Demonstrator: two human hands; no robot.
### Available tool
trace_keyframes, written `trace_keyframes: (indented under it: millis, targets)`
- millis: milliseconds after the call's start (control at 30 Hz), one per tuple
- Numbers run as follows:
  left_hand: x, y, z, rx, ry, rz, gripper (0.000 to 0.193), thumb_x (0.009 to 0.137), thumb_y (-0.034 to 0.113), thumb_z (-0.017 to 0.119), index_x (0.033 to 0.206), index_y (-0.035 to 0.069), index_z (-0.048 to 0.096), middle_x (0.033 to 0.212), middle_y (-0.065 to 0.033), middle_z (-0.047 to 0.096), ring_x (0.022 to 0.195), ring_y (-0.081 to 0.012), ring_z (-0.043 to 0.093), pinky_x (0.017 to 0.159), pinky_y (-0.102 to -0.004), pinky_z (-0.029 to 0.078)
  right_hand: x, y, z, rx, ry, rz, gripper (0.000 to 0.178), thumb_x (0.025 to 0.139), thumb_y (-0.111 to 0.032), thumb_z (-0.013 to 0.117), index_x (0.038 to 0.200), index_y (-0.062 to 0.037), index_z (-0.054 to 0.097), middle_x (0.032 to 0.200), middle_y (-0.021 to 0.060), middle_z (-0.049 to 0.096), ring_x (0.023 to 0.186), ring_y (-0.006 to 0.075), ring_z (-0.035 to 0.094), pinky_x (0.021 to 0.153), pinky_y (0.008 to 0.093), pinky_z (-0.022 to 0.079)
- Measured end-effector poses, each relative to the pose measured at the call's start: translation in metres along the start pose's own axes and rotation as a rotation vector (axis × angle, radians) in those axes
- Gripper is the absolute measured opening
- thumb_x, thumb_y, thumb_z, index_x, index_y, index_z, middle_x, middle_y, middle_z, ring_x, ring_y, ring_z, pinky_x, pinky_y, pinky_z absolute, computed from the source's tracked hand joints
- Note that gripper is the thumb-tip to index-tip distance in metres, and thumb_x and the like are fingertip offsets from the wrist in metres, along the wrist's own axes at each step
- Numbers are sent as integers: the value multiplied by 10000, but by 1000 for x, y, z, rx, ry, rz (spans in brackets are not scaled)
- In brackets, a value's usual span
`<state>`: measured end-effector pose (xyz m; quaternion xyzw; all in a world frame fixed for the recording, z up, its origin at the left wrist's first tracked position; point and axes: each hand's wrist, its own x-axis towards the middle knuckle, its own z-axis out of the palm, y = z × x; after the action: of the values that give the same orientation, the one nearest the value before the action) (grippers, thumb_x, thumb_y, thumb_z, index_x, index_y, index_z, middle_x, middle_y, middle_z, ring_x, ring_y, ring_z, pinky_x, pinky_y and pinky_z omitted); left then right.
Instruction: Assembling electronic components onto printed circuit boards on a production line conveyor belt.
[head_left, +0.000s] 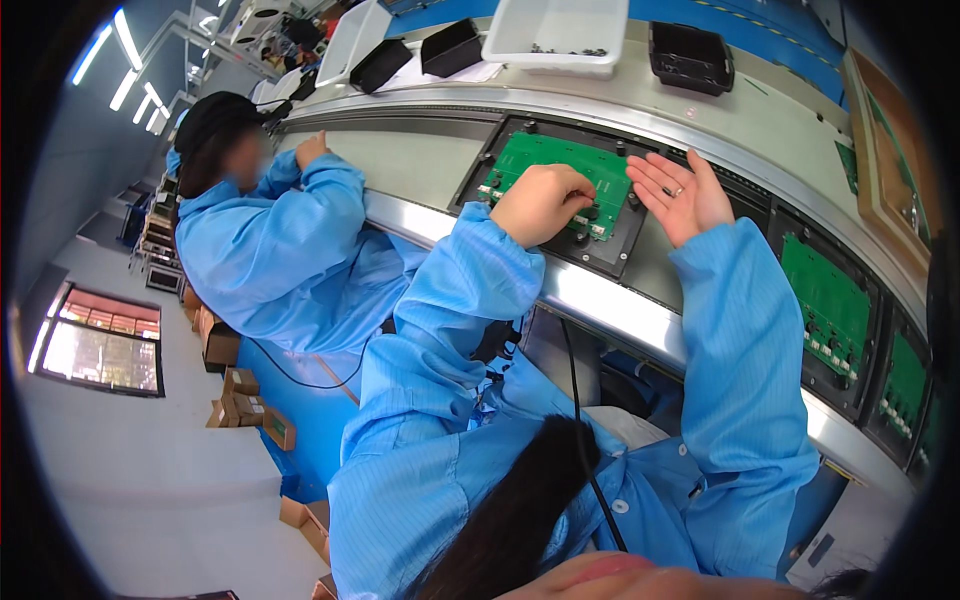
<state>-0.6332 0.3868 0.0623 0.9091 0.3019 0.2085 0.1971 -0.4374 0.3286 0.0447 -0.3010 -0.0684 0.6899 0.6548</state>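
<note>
A green circuit board lies in a black carrier frame on the conveyor line in front of me. My left hand is over its near part, fingers pinched together close to the board's surface. Whatever is between those fingertips is too small and hidden to make out. A dark round piece shows just below them. Beside the board's right edge my right hand is held palm up with fingers stretched out. A small dark part rests on its fingers. White connectors line the board's near edge.
More green boards in black carriers stand along the line to the right. Beyond the rail are a white bin with small dark parts and a black tray. A co-worker in a blue smock sits at the left. Cardboard boxes lie on the floor.
</note>
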Motion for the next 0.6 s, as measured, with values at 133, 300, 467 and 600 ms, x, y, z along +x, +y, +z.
trace_keyframes:
  millis: [133, 300, 467, 600]
  targets:
    - [9, 0, 11, 124, -78, 119, 94, 680, 14, 619, 773, 24, 627, 785, -49, 604, 680, -213, 555, 634, -281, 453, 0, -1, -2, -8, -5, -12, 519, 884, -355, 399, 1139, 97, 397, 1167, 260, 463, 1079, 305, 483, 935, 357, 386]
    - [14, 5, 19, 239, -79, 194, 86, 666, 37, 626, 751, 50, 627, 801, -27, 587, 728, -224, 539, 678, -298, 443, 0, -1, -3, -14, -14, -8, 529, 885, -368, 391, 1143, 94, 395, 1156, 256, 472, 1067, 303, 491, 933, 356, 389]
    - [15, 12, 21, 334, -104, 193, 89, 661, 48, 626, 748, 68, 629, 808, -16, 578, 745, -217, 526, 696, -301, 437, 0, -1, -1, -27, -23, 1, 535, 885, -377, 386, 1141, 92, 401, 1145, 249, 482, 1058, 300, 498, 929, 355, 393]
    - [16, 13, 23, 351, -91, 204, 93, 660, 49, 624, 749, 75, 629, 801, -17, 576, 733, -214, 518, 691, -295, 436, -1, -2, 1, -31, -12, 2, 535, 886, -380, 380, 1140, 90, 405, 1140, 244, 487, 1054, 297, 501, 928, 355, 394]
